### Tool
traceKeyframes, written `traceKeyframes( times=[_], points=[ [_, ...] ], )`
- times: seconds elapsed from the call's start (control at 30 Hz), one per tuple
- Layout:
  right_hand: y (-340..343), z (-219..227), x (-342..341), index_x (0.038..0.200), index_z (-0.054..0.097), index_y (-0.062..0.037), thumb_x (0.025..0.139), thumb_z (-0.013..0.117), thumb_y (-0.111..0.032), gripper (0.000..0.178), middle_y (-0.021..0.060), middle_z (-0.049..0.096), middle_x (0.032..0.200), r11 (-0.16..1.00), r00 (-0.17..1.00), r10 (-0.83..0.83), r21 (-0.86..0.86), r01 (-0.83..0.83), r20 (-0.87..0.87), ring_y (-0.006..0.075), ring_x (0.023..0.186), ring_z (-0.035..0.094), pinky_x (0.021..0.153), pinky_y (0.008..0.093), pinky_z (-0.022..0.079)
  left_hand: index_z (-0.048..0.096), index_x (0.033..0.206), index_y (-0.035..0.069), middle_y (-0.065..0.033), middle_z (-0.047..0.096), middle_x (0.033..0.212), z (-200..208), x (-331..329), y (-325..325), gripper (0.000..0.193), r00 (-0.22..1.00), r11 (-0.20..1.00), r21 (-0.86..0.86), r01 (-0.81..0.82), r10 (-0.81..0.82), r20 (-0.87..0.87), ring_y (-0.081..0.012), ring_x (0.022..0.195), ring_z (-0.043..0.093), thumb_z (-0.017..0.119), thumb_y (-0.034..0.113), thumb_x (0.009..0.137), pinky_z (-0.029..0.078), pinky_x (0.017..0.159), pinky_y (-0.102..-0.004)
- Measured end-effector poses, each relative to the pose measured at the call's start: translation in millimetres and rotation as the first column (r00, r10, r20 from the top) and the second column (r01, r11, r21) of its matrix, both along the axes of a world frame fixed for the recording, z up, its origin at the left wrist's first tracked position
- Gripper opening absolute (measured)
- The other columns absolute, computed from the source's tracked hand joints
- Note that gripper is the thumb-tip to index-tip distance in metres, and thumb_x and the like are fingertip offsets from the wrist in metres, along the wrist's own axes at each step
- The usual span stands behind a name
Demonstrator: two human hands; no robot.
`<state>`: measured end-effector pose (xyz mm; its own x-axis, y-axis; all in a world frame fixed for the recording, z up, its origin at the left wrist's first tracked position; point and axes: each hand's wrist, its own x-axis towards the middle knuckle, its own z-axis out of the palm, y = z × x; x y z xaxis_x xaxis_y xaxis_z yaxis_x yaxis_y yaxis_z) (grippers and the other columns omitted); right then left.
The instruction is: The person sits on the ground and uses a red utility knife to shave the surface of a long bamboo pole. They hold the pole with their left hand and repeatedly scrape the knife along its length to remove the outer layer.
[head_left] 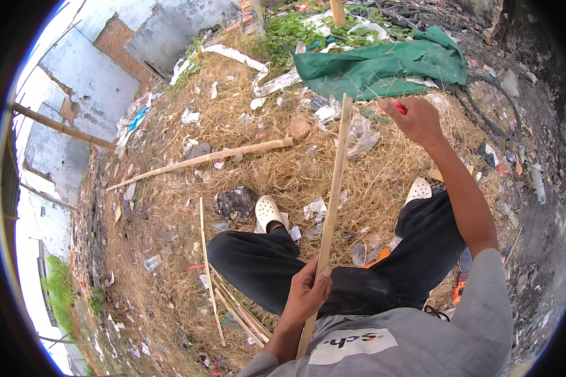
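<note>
A long split bamboo strip point(334, 207) stands slanted across my lap, its far end pointing away from me. My left hand point(307, 290) is closed around its lower part, near my waist. Off to the right of the strip's far end, my right hand point(415, 119) is raised and closed on a red-handled tool point(400, 109). Mostly the red handle shows; I cannot make out the tool's working end. The tool and the strip are apart.
Several thin bamboo strips point(236, 308) lie beside my left leg. A bamboo pole point(201, 160) rests on the dry grass ahead, with a dark stone point(235, 203) nearer. Green sheeting point(383, 66) lies beyond my right hand. Litter is scattered around; an orange object point(459, 291) sits at my right.
</note>
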<state>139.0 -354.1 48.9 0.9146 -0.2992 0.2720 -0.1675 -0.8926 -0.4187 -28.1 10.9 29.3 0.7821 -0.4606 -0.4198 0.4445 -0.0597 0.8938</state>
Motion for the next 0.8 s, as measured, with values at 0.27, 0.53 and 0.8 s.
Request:
traceKeyframes(
  times=[0.27,0.53,0.8],
  points=[
    [103.9,-12.8,-52.8,0.053,0.054,-0.0099,0.068,0.065,-0.074,0.067,0.0078,0.046,0.046,0.821,0.797,0.571,-0.115,-0.56,0.196,0.0287,0.044,0.051,0.045,0.0396,0.038,0.044,0.142,0.006,0.0057,0.046,0.067,9.3,22.3,-17.9,0.044,0.993,0.998,-0.027,-0.064,0.067,0.096,-0.001,0.053,0.039,0.051,0.016,0.1,0.031,0.047,-0.0176],
    [89.7,-21.8,-37.8,0.05,0.052,-0.0094,0.068,0.063,-0.077,0.071,0.0069,0.044,0.044,0.88,0.848,0.473,-0.159,-0.447,0.24,0.0285,0.041,0.049,0.042,0.0385,0.038,0.044,0.143,0.007,0.0066,0.044,0.068,8.9,14.6,-23.4,0.044,0.993,0.999,0.039,-0.035,0.03,0.113,-0.0014,0.058,0.04,0.051,0.015,0.1,0.033,0.051,-0.0179],
    [92.6,-22.4,-41.4,0.049,0.05,-0.0106,0.067,0.062,-0.078,0.071,0.006,0.045,0.044,0.858,0.822,0.512,-0.2,-0.474,0.249,0.026,0.04,0.049,0.042,0.0379,0.038,0.046,0.141,0.004,0.0058,0.046,0.073,6.6,11.4,-24.7,0.042,0.976,0.992,0.116,-0.055,0.029,0.215,-0.0018,0.063,0.041,0.051,0.015,0.1,0.035,0.055,-0.018]
  ],
)
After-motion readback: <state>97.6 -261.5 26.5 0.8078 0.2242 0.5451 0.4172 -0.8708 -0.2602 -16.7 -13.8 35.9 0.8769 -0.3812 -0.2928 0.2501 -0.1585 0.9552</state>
